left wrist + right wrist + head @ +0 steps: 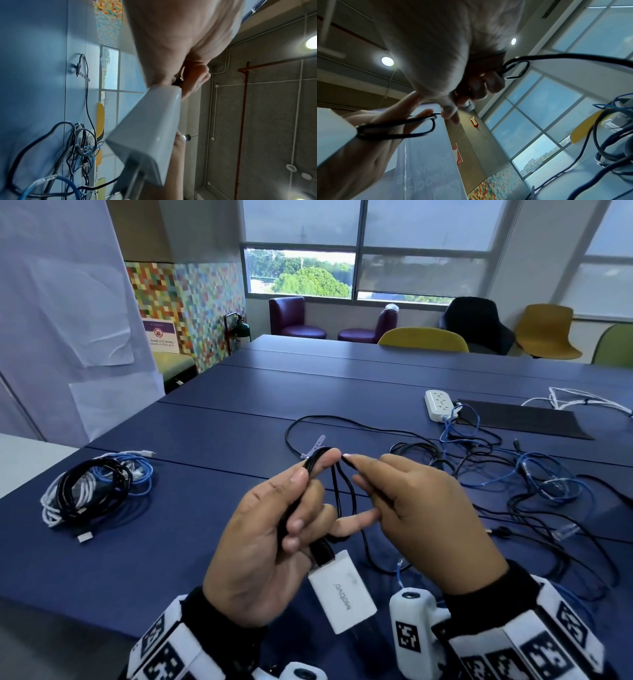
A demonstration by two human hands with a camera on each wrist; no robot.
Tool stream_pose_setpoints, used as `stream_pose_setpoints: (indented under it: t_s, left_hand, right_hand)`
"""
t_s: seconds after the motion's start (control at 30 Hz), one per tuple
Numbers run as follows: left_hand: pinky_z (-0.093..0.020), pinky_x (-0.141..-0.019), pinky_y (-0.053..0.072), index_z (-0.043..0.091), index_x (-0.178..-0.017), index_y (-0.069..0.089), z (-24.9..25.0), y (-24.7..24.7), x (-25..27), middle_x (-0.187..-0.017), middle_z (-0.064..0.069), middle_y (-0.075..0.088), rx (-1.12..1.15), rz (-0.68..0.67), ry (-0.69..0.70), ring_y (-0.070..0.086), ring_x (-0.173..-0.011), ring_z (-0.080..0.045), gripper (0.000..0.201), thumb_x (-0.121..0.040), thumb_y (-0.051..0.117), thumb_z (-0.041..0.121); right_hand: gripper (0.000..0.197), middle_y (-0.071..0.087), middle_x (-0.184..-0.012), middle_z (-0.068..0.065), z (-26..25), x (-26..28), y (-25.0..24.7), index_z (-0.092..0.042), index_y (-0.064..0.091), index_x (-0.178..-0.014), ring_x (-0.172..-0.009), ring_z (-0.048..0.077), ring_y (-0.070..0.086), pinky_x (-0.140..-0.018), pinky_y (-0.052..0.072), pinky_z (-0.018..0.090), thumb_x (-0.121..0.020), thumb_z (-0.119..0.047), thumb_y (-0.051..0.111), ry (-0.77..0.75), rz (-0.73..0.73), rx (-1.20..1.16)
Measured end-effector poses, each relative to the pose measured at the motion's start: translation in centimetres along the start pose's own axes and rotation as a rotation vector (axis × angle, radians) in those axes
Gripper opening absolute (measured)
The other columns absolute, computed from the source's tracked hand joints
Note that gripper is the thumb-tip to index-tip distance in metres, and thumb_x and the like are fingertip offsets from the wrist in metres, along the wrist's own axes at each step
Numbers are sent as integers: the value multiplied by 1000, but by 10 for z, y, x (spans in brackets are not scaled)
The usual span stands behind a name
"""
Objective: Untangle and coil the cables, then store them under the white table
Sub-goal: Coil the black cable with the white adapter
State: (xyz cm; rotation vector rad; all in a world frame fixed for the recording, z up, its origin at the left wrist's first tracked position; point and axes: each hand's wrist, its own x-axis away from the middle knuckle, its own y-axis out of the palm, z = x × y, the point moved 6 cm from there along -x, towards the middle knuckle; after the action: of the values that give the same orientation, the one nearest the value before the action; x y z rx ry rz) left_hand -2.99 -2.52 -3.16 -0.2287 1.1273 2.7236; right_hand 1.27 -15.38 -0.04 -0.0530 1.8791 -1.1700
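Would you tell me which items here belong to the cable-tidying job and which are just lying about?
Part of the job:
- black cable with white adapter, held by left hand and right hand
- tangled cables
- coiled bundle

Just lying about:
- power strip
- chairs
- black mat

Yellow chair (423, 338); purple seats (291, 318) by window (363, 248).
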Motion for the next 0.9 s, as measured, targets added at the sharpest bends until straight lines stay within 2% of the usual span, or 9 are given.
stream_pose_setpoints:
  t_s: [0.1, 0.23, 0.33, 0.4, 0.47, 0.57, 0.7, 0.83, 0.9]
  left_hand:
    - [-63, -93, 46, -8, -129, 52, 2, -3, -1, -50, 7, 31, 44, 21, 15, 19, -43, -6, 42, -96, 45, 17]
    - [-59, -94, 47, -9, -130, 49, 7, -3, -2, -50, 7, 31, 135, 21, 37, 21, -42, -6, 41, -99, 42, 17]
    - [-57, -95, 47, -6, -129, 51, 10, -2, -2, -51, 7, 32, 192, 27, 50, 20, -43, -7, 39, -100, 42, 18]
    - [-55, -94, 48, -4, -128, 53, 15, -1, -2, -52, 7, 31, 212, 46, 74, 19, -43, -7, 38, -100, 41, 19]
    - [-53, -94, 49, -2, -128, 52, 20, -1, -2, -54, 7, 31, 213, 67, 105, 21, -43, -6, 37, -100, 39, 19]
    - [-54, -95, 49, -1, -128, 49, 28, -2, -4, -58, 7, 34, 195, 98, 155, 29, -42, -4, 36, -101, 37, 19]
    - [-56, -93, 50, -1, -128, 46, 36, -7, -6, -64, 6, 41, 172, 181, 235, 37, -46, -4, 33, -100, 38, 15]
    - [-57, -91, 51, -2, -126, 49, 45, -13, -5, -70, 1, 54, 93, 246, 321, 50, -53, -8, 34, -95, 43, 12]
    - [-58, -92, 50, 0, -123, 49, 47, -14, -5, -76, -1, 62, 16, 266, 359, 60, -60, -12, 31, -95, 42, 10]
  right_hand:
    - [28, 55, -68, -5, -3, 1, 3, -22, 66, -97, -58, 23, 57, -44, 45, 34, -93, -33, 40, 3, -55, 75]
    - [23, 57, -71, -6, -4, 3, 6, -23, 63, -89, -61, 23, 57, -46, 46, 35, -85, -28, 41, 52, -143, 85]
    - [19, 54, -66, -5, -6, 3, 3, -24, 65, -94, -59, 22, 54, -44, 42, 31, -81, -20, 51, 58, -125, 126]
    - [31, 49, -62, -6, -10, 4, 1, -31, 63, -102, -58, 20, 50, -42, 37, 29, -78, -14, 55, 35, -112, 142]
    - [47, 44, -62, -6, -11, 5, 4, -42, 54, -112, -61, 19, 46, -43, 39, 32, -79, -8, 55, 20, -163, 135]
    - [46, 44, -66, -5, -11, 7, 10, -37, 50, -119, -66, 19, 43, -48, 46, 39, -83, -9, 56, 28, -201, 79]
    - [19, 57, -73, -1, -10, 9, 17, -19, 63, -100, -74, 24, 51, -58, 50, 42, -87, -17, 51, 39, -235, 49]
    - [21, 58, -73, -2, -15, 10, 8, -22, 67, -98, -75, 25, 53, -64, 51, 40, -82, -11, 56, 7, -176, 67]
    - [25, 55, -71, -1, -19, 9, 2, -21, 67, -97, -74, 26, 53, -78, 53, 41, -80, -6, 57, -45, -107, 94]
